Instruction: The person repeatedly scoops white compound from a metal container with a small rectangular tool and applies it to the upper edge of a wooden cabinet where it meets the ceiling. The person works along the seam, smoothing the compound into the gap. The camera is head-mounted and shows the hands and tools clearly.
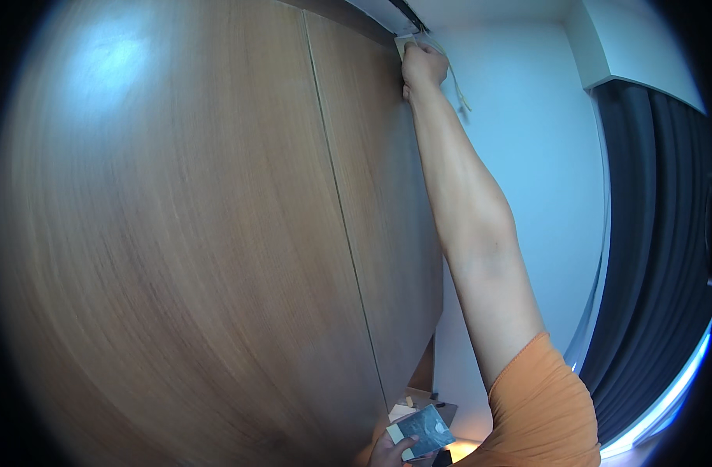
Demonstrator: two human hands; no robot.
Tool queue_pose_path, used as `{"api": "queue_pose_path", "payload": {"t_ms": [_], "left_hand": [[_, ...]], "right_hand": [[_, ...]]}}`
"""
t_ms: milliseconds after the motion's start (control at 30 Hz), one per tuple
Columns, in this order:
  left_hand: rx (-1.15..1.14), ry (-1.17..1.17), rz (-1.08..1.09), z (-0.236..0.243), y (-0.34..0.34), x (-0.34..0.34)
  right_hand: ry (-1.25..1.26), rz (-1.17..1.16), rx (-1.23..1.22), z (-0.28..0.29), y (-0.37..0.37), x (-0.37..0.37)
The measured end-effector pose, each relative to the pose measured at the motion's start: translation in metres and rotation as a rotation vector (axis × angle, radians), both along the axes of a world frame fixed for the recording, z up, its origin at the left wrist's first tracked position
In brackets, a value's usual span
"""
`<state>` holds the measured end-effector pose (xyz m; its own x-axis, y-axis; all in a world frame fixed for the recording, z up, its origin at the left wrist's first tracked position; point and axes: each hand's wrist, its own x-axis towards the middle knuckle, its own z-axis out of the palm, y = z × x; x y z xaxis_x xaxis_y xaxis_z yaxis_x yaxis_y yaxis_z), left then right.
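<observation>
My right arm, in an orange sleeve, stretches up to the top corner of a tall wood-grain cabinet (pixel 216 233). There my right hand (pixel 424 65) is closed, its fingers on a small pale flat piece (pixel 403 45) by the cabinet's upper edge. The exact kind of this piece is too small to tell. Low in the view my left hand (pixel 389 451) grips a flat, blue-grey rectangular pack (pixel 424 430) with a pale strip at one end. Its thumb lies across the pack's face; the other fingers are hidden behind.
A thin pale cord (pixel 459 92) hangs beside my right hand, in front of a white wall (pixel 539 171). Dark pleated curtains (pixel 644 241) hang at the right under a white boxed ledge (pixel 644 50). A seam (pixel 339 191) runs down the cabinet front. Small items lie beyond my left hand.
</observation>
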<state>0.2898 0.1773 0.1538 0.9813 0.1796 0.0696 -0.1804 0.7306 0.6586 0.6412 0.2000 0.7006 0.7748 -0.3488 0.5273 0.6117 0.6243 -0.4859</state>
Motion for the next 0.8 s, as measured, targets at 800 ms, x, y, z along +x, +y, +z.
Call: {"api": "queue_pose_path", "payload": {"t_ms": [800], "left_hand": [[0.237,0.208,0.029,0.005,0.02,-0.002]], "right_hand": [[-0.465,0.173,-0.168,-0.031,-0.026,-0.055]]}}
